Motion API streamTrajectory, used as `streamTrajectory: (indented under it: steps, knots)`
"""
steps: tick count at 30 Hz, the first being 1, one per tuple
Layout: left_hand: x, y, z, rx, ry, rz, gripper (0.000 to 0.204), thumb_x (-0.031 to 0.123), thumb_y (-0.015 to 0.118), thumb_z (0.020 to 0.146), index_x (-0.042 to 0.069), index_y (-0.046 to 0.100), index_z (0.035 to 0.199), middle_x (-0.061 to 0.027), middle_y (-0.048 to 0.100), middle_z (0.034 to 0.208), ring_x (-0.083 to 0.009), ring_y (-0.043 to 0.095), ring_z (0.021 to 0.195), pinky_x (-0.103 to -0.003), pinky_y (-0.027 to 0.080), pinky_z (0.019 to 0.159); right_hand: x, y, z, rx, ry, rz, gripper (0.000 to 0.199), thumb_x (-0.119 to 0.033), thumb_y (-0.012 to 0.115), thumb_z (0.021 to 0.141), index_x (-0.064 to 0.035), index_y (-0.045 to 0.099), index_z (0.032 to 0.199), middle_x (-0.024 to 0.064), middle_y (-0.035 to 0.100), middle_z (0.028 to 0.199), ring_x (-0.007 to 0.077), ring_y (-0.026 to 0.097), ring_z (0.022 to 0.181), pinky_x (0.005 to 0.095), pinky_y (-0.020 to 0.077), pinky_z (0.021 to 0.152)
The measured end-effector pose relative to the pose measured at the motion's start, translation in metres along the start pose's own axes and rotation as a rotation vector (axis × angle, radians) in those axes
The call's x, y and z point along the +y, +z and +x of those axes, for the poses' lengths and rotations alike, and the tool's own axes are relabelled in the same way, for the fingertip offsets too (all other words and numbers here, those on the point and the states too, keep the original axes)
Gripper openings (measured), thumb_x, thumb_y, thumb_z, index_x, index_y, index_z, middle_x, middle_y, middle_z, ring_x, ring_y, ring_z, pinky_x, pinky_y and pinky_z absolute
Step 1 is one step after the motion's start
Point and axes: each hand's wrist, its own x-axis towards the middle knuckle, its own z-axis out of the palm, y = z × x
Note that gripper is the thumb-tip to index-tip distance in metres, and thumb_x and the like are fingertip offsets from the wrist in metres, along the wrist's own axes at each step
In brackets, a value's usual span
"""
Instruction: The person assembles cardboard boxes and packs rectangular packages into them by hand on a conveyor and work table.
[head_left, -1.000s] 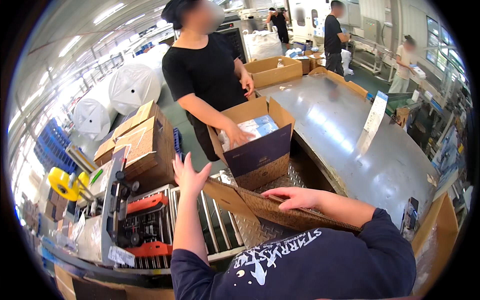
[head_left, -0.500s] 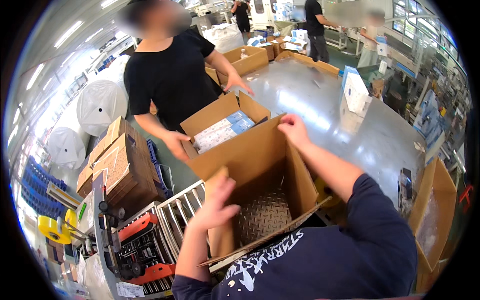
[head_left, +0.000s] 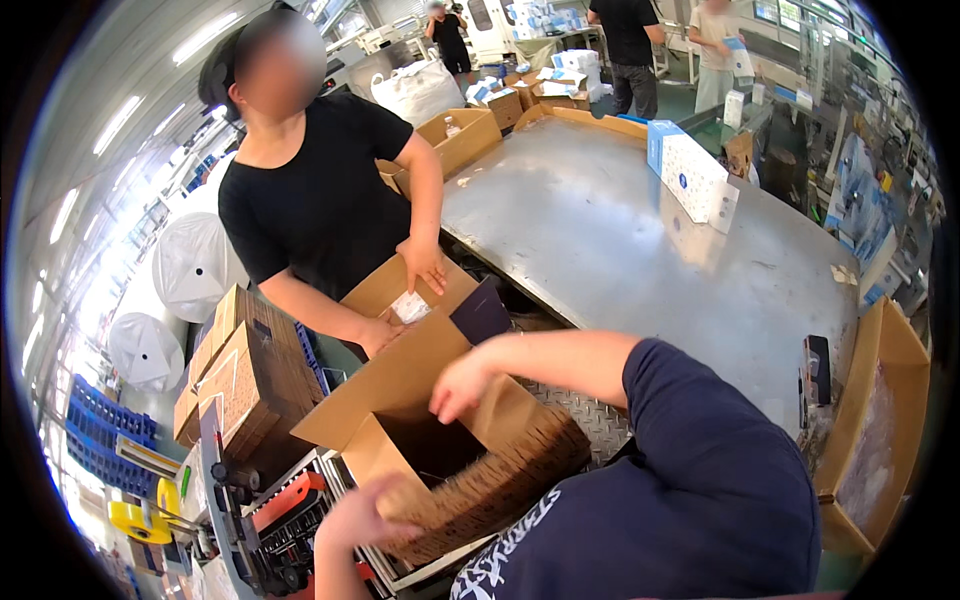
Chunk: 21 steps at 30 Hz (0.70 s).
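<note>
Head view, my left hand (head_left: 365, 515) blurred at the near-left side of an open carton (head_left: 515, 480), my right hand (head_left: 465, 382) angled down over its opening, finger closure of both: cannot tell.

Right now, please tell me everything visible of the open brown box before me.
The box looks like cardboard, dark-speckled on the near side. Its top is open, a plain flap slanting up at the far side. Its shadowed inside hides any contents. It stands left of the metal table. Your left hand is at its near left corner, your right hand above its opening; contact is unclear.
</note>
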Motion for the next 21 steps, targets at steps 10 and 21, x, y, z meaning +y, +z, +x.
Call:
streamTrajectory:
  steps: [10, 21]
  knots:
    - [-0.142, 0.110, 0.026, 0.979, -0.079, -0.183, 0.083, 0.024, 0.081, 0.066, -0.003, 0.039, 0.133, -0.0244, 0.033, 0.142, -0.0402, 0.035, 0.128, -0.045, 0.033, 0.104, -0.063, 0.009, -0.040, 0.814, -0.103, -0.923, 0.050, -0.052, 0.053, 0.081, -0.0034, 0.061, 0.089, 0.0117, 0.064, 0.080, 0.0249, 0.063, 0.077, 0.0386, 0.0433, 0.067]
    - [-0.190, 0.212, 0.121, 0.527, -0.259, -1.417, 0.065, 0.059, 0.046, 0.087, 0.007, 0.050, 0.126, -0.0097, 0.058, 0.121, -0.0319, 0.052, 0.112, -0.050, 0.045, 0.083, 0.115, 0.027, -0.119, 0.761, 0.535, -0.194, 0.071, -0.060, 0.027, 0.091, -0.0157, 0.021, 0.146, 0.0092, 0.016, 0.153, 0.0261, 0.010, 0.142, 0.0565, 0.0108, 0.109]
